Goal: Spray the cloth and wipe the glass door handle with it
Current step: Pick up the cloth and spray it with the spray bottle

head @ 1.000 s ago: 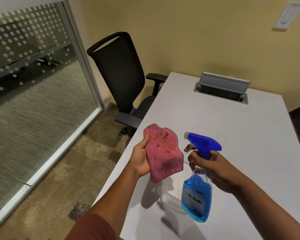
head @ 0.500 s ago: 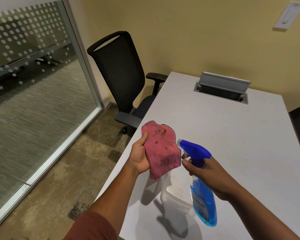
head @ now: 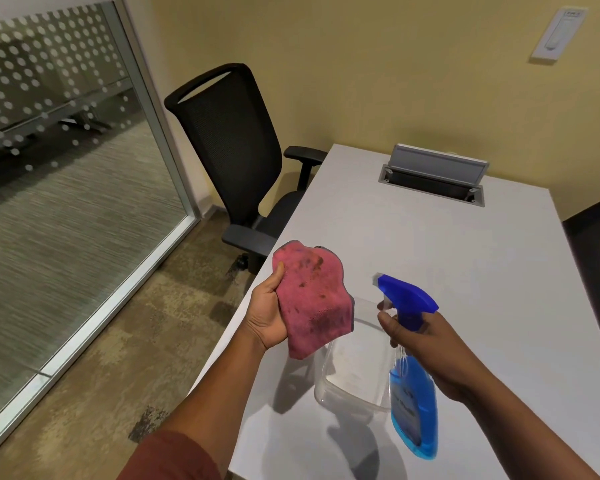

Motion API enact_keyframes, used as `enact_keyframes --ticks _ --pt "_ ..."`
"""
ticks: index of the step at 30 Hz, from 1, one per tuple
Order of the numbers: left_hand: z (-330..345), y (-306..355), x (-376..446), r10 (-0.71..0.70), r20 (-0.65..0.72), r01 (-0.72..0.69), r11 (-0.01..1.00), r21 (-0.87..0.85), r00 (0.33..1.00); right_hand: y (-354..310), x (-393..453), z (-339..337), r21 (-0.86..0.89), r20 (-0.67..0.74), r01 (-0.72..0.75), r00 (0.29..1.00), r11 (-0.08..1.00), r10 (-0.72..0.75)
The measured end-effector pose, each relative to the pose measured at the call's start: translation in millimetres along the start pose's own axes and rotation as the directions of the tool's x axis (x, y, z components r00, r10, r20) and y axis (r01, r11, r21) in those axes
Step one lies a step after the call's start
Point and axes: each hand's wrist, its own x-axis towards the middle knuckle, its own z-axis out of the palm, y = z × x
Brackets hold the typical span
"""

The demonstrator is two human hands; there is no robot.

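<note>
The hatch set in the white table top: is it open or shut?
Open. The grey flap of the hatch stands raised above a dark recess in the white table.

No words can be read here. The spray bottle (head: 413, 407) has a label on its blue side, just under the fingers (head: 387, 322) of the right hand (head: 426, 344) that holds it. The label has white letters, but they are too blurry and bent to make out. High up and far from the fingers, on the yellow wall, is a white wall plate (head: 560, 34). It has a tiny dark line of print at its top, too small to read. No numbers or signs show on anything else.
</note>
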Motion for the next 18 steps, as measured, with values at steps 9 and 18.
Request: enact_keyframes --ticks 9,18 --pt "2 -3 -2 -0.021 -0.002 0.021 0.999 0.024 1.0 -11 10 -6 -0.028 -0.002 0.021 1.0 0.999 -0.021" --pt "5 -4 -7 -0.004 -0.021 0.005 0.998 0.061 1.0 -16 2 4 -0.013 0.037 0.038 0.999 0.999 -0.038"
